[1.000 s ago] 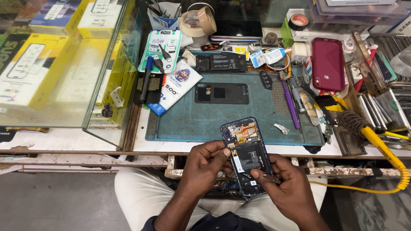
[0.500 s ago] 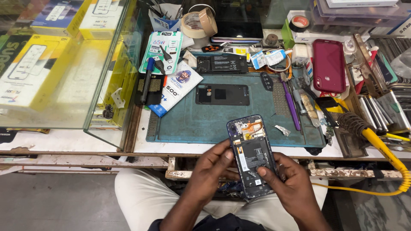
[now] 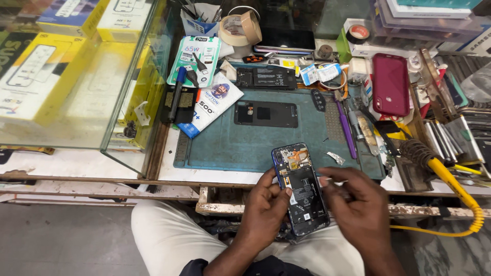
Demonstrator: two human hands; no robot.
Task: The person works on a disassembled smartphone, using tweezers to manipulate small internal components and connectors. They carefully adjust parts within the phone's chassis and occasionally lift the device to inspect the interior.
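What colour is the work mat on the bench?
Teal green; the work mat shows best in the head view, beyond the opened phone.

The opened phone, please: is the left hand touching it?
Touching. The head view shows the left hand wrapped along the left edge of the opened phone, thumb resting on its exposed inside, holding it above the lap.

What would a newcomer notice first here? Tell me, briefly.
The opened phone with its back off, at the bench's near edge, left hand gripping it and right hand beside it. Then the red phone at upper right and the yellow coiled cable at right.
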